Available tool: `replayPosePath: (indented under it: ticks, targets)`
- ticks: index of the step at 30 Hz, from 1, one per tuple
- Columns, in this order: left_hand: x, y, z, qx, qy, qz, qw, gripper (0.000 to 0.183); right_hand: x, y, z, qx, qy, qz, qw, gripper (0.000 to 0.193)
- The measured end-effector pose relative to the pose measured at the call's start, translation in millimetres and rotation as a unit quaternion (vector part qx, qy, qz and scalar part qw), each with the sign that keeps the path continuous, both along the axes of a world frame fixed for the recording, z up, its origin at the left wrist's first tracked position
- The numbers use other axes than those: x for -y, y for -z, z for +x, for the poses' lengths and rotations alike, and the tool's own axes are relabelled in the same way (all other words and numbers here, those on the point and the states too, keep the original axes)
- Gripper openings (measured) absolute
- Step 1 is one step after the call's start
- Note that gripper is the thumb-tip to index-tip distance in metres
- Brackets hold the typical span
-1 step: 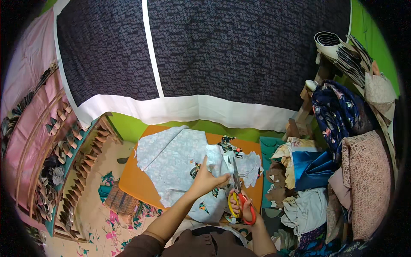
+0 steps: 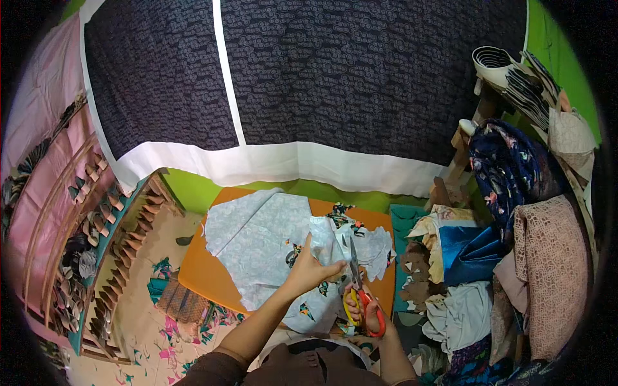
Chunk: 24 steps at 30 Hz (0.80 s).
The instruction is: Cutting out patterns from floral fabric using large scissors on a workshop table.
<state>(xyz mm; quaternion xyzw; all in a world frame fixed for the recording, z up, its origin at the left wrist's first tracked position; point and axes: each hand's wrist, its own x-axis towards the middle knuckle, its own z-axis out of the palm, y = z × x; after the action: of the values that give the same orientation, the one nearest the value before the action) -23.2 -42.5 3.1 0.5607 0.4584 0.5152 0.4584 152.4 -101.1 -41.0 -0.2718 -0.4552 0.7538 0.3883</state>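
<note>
1. Left hand [image 2: 311,273]: holds folded white fabric [image 2: 324,233] in a narrow grip between thumb and fingers; thumb extended toward the scissors.
2. Right hand [image 2: 371,314]: wraps around the yellow and red handles of the scissors [image 2: 356,281].
3. Scissors: point away from the torso, close by the right side of the white fabric. Blades parted or together: cannot tell from this view.
4. White fabric: located over the orange table [image 2: 199,267], just beyond the left hand. In contact with the layers beneath: cannot tell.
5. Large pale cloth [image 2: 257,238]: lies spread on the orange table, mostly left of the white fabric.
6. Smaller pale piece [image 2: 374,249]: lies on the same table, right of the blades.
7. Right of the table: brown pieces [image 2: 415,270], glossy blue cloth [image 2: 473,254] and a crumpled pale heap [image 2: 460,315].
8. Left of the table: wooden rack with rows of pointed brown pieces [image 2: 129,248]; pink scraps [image 2: 168,334] scattered over the floor [image 2: 148,318].
9. Beyond the table: dark patterned curtain [image 2: 360,77] with a white lower band.
</note>
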Motion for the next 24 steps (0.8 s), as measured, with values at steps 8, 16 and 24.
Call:
replayPosePath:
  ticks: [8,16,24]
  targets:
    - [2,-2,4,0.012,0.015,-0.042,0.999,0.062,4,5,18,0.014,-0.011,-0.013,1.0,0.085]
    - [-1,17,11,0.01,-0.004,-0.034,0.999,0.06,12,15,22,-0.015,0.023,-0.04,0.999,0.063]
    - [5,19,28,0.008,-0.032,-0.005,0.999,0.06,13,21,14,0.107,0.085,0.173,0.975,0.045]
